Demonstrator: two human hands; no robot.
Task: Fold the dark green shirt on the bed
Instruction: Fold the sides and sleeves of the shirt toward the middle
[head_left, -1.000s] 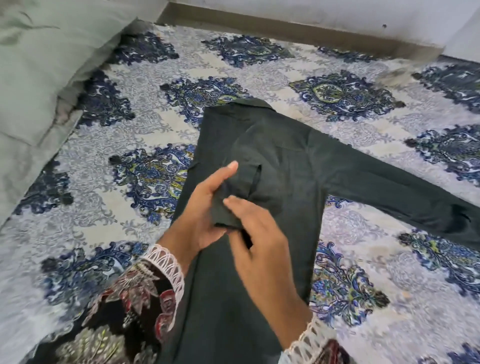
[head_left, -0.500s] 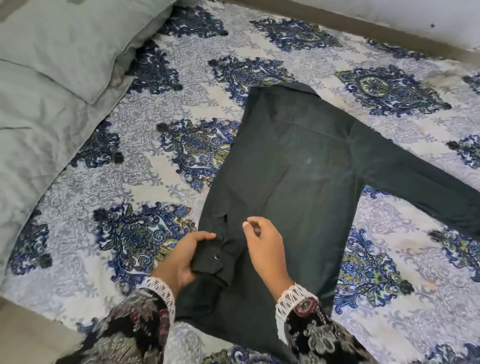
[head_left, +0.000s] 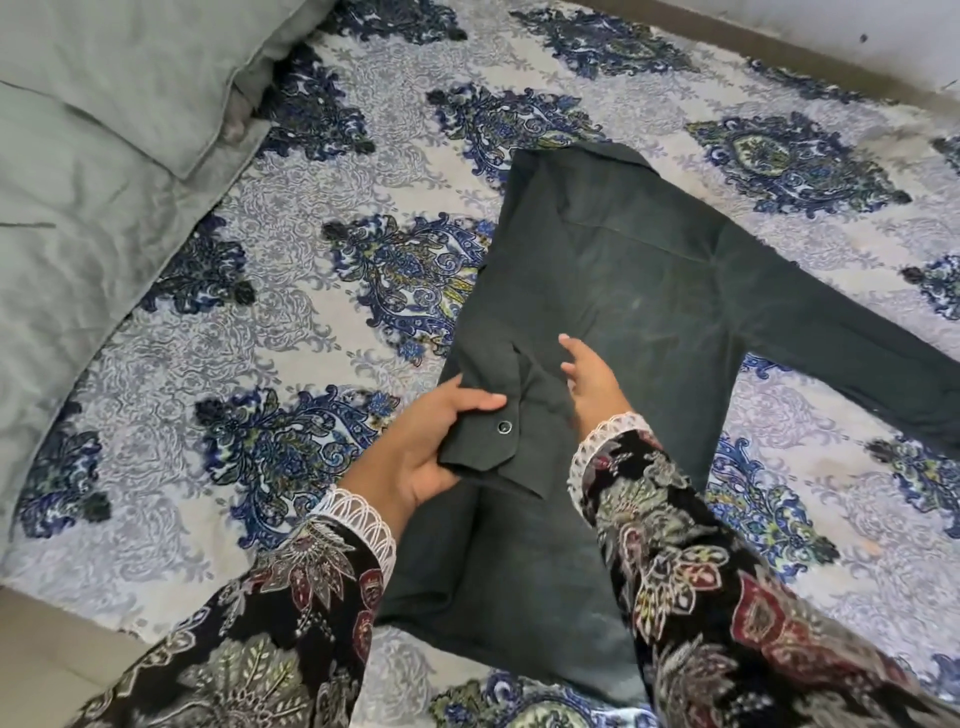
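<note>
**Folding the sleeve cuff across the shirt's back**

Lying face down on the patterned bedsheet (head_left: 291, 332), the dark green shirt (head_left: 623, 291) fills the middle of the view, its collar (head_left: 597, 156) pointing toward twelve o'clock and its hem reaching down toward six o'clock between the person's two forearms. One sleeve (head_left: 852, 358) stretches flat across the sheet toward three o'clock and runs out of the picture there. The other sleeve is folded over onto the body of the shirt, so that its cuff (head_left: 488, 441) lies on the back panel, near the centre and slightly toward seven o'clock.

The left hand (head_left: 431, 447) grips this cuff: the thumb lies across the top of the fabric, just beside the small dark button (head_left: 503, 427), while the fingers curl beneath the cuff's lower edge. The right hand (head_left: 592, 379) sits just beside it, toward three o'clock, resting on the shirt with its fingers loosely spread and fairly straight; it holds nothing. Both wrists show white lace trim on floral, dark sleeves.

At nine to eleven o'clock, pale green pillows (head_left: 104, 156) lie along the edge of the sheet, well apart from the shirt. A strip of wall (head_left: 831, 21) shows at one o'clock.
</note>
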